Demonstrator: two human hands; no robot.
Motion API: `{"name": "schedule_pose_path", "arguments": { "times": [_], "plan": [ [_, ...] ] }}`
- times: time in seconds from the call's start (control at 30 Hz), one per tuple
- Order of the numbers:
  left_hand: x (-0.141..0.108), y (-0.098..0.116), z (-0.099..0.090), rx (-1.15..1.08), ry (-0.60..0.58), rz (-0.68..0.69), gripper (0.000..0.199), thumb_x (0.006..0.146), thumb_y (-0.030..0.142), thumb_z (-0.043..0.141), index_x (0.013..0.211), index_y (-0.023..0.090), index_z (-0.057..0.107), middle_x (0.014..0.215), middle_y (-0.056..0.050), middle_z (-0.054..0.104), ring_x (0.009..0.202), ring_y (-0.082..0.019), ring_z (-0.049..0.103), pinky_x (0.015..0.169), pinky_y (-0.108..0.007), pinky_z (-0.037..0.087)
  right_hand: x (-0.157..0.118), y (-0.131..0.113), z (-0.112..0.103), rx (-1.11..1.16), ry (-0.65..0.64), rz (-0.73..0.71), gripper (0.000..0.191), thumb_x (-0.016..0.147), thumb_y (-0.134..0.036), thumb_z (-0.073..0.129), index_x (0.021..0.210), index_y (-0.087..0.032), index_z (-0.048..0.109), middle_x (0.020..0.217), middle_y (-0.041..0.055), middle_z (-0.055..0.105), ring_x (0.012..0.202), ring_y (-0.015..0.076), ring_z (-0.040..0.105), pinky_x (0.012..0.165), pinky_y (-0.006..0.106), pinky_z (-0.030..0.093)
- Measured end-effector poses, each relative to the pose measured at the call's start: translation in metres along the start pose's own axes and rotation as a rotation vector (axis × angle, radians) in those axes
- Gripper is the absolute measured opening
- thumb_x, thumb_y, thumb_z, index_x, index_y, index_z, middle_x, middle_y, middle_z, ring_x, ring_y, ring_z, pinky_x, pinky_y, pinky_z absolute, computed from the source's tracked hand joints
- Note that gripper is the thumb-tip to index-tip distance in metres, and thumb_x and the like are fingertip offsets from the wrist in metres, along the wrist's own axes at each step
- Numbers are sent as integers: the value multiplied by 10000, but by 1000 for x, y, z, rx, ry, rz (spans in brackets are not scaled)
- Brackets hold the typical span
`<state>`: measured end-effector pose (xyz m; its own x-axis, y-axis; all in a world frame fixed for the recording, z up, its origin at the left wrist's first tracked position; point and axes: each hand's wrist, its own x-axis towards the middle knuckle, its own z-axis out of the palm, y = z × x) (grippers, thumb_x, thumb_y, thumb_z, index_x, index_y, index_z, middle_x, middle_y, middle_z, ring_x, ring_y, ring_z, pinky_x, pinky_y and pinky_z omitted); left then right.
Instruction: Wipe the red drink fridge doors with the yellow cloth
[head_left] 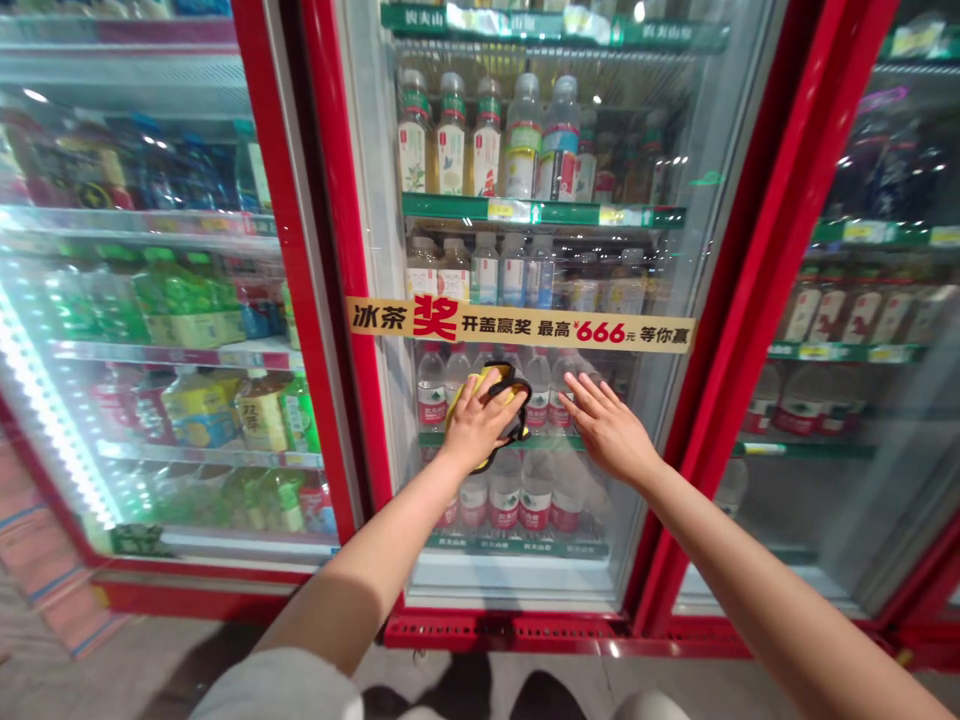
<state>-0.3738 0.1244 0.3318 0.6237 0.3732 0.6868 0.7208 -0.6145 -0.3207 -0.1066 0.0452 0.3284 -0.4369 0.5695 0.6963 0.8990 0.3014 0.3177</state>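
Note:
My left hand [480,420] is spread over a yellow cloth with black edging [514,382], holding it flat against the glass door [480,575] of the middle drinks fridge. Fingers and palm cover much of the cloth. To the right, my right hand [611,425] is open, its fingers stretched out and nothing in it. It is at the same glass door; whether the palm touches the glass I cannot tell. Just above both hands, a yellow strip with printed lettering [517,326] runs across the door. Water bottles [535,505] stand on shelves behind the glass.
Red frames [341,200] border the door. A lit fridge [180,330] with bottled drinks stands on the left, another fridge [832,300] on the right. Stacked boxes [56,560] sit at the lower left on the grey floor [172,670].

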Motion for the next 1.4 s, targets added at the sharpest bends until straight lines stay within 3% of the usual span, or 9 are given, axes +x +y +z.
{"name": "schedule_pose_path", "arguments": {
  "times": [0.1, 0.27, 0.4, 0.57, 0.67, 0.8, 0.93, 1.1, 1.4],
  "plan": [
    [-8, -6, 0, -34, -3, 36, 863, 705, 228, 881, 1464, 433, 524, 1445, -9, 611, 1522, -294, 359, 1310, -493, 165, -6, 7, -1, -6, -19, -26, 554, 957, -75, 463, 1487, -216, 536, 1665, 95, 314, 1553, 255, 287, 1251, 506, 313],
    [38, 18, -7, 8, 241, -377, 792, 826, 361, 788, 1542, 294, 456, 1589, -123, 461, 1553, -379, 256, 1286, -608, 137, -15, 17, -2, -41, -31, -27, 544, 950, -63, 464, 1468, -202, 555, 1650, 96, 349, 1549, 255, 296, 1249, 503, 327],
    [53, 37, 3, -33, 177, -183, 767, 821, 304, 788, 1523, 322, 481, 1540, -101, 526, 1548, -348, 286, 1296, -587, 115, -27, 22, 0, -53, -43, -20, 549, 936, -48, 470, 1461, -181, 559, 1658, 110, 326, 1555, 262, 277, 1250, 499, 327],
    [11, 28, 23, -93, -62, 166, 837, 746, 204, 828, 1488, 411, 501, 1458, -44, 608, 1499, -298, 400, 1296, -534, 189, -48, 38, 0, -45, -76, -24, 568, 912, -36, 491, 1458, -180, 558, 1659, 112, 326, 1559, 258, 267, 1248, 501, 330],
    [13, 35, 23, -76, -27, 71, 849, 742, 246, 845, 1501, 390, 492, 1479, -57, 587, 1510, -317, 378, 1301, -534, 182, -56, 50, -2, -66, -81, 7, 585, 901, -14, 479, 1458, -176, 556, 1654, 108, 338, 1557, 260, 274, 1239, 503, 344],
    [57, 72, 20, -43, 198, -217, 819, 802, 352, 814, 1539, 288, 463, 1556, -137, 497, 1541, -395, 283, 1290, -627, 108, -62, 56, -5, -89, -79, 29, 597, 896, -8, 477, 1466, -172, 547, 1653, 110, 339, 1556, 252, 278, 1240, 493, 343],
    [76, 101, 28, -84, 151, -75, 908, 765, 279, 846, 1564, 300, 414, 1542, -121, 522, 1550, -363, 273, 1293, -615, 113, -70, 57, -5, -105, -99, 7, 593, 894, -14, 474, 1460, -174, 553, 1653, 104, 339, 1543, 244, 314, 1235, 476, 351],
    [39, 89, 40, -119, -58, 231, 1023, 684, 212, 896, 1556, 394, 391, 1544, -41, 535, 1528, -277, 346, 1308, -499, 180, -84, 69, -4, -125, -129, -20, 590, 898, -22, 479, 1463, -180, 549, 1651, 92, 339, 1528, 253, 348, 1233, 513, 342],
    [99, 112, 28, -65, 149, -31, 949, 757, 265, 850, 1581, 293, 381, 1569, -128, 488, 1561, -364, 234, 1301, -604, 98, -97, 82, -6, -146, -114, -15, 548, 924, -46, 494, 1457, -157, 553, 1642, 89, 361, 1509, 260, 385, 1231, 514, 343]
  ]
}}
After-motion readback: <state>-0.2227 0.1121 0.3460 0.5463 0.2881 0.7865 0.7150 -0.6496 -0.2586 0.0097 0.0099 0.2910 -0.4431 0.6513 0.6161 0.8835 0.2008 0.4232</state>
